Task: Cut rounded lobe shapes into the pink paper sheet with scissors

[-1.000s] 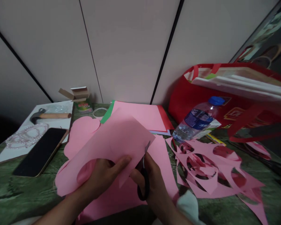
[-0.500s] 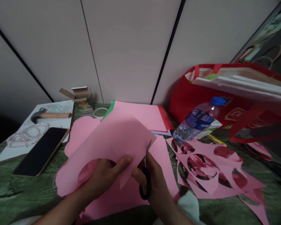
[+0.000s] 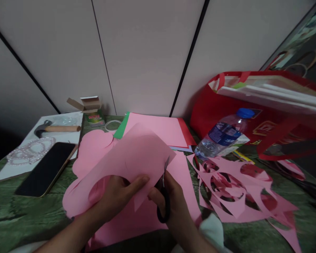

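My left hand (image 3: 121, 193) grips a sheet of pink paper (image 3: 139, 151), thumb on top and fingers beneath. The sheet is raised and tilted, with a rounded piece cut out of its lower left edge. In my right hand (image 3: 171, 200) is a pair of scissors (image 3: 163, 207) with black handles. Their blades point up and meet the sheet near its right corner; part of them is hidden by my fingers. Under the hands lies another pink sheet (image 3: 179, 168). Pink rounded cutouts (image 3: 92, 147) lie to the left, partly covered by the held sheet.
Pink paper scraps with holes (image 3: 237, 196) lie at right, before a tilted water bottle (image 3: 221, 135) and a red bag (image 3: 208, 105). At left are a phone (image 3: 46, 170), a hammer (image 3: 58, 129), beads (image 3: 31, 151) and an open small box (image 3: 93, 114). Coloured sheets (image 3: 155, 128) lie by the wall.
The held pink sheet has dipped slightly at its far edge, showing more of the cutouts behind it. Both hands and the scissors stay almost in place.
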Motion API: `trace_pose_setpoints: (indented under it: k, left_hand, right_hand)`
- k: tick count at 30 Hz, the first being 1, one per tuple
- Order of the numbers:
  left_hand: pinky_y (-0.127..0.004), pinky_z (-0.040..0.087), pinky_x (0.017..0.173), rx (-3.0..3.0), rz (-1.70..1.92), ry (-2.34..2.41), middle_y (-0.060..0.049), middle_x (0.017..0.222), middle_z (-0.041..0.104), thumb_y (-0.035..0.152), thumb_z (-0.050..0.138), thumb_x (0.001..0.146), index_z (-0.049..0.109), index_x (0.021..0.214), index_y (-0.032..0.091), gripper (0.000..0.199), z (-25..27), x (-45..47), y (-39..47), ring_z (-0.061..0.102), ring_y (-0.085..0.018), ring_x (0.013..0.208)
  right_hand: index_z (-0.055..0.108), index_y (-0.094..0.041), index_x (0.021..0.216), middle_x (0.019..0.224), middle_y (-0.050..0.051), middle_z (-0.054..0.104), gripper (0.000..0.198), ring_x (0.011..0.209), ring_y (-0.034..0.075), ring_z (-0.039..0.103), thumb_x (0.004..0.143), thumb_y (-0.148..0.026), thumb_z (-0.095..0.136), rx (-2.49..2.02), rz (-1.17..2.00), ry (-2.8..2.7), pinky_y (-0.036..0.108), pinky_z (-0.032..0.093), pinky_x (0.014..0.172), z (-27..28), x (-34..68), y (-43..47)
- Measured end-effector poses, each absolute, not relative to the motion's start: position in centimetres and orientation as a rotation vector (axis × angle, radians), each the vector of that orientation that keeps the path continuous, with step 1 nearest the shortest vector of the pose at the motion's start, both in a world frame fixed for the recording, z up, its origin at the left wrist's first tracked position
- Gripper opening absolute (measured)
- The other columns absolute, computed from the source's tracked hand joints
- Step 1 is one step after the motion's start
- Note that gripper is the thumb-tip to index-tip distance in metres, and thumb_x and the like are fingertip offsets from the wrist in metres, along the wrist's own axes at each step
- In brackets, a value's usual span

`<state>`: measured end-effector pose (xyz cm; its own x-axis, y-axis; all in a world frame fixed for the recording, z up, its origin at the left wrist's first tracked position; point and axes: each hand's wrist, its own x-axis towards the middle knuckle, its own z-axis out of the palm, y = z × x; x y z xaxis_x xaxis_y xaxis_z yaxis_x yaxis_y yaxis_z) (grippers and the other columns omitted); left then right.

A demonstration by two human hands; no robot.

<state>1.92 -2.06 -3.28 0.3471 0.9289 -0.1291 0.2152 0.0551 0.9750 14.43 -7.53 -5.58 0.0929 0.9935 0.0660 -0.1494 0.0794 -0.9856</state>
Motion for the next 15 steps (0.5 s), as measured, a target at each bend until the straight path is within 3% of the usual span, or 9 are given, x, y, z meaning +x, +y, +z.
trace_pose_setpoints:
  k: [15]
  left_hand:
    - [-0.021, 0.048, 0.049, 1.443, 0.703, 1.026, 0.000, 0.052, 0.068, 0.038, 0.056, 0.074, 0.065, 0.050, 0.018, 0.033, -3.64, 1.83, -1.91, 0.063, -0.015, 0.052]
  right_hand:
    - [0.046, -0.017, 0.080, 0.065, -0.003, 0.048, 0.018, 0.057, 0.011, 0.042, 0.077, -0.031, 0.057, -1.080, 1.144, -1.051, 0.023, 0.035, 0.051, -5.74, 14.42, -7.41]
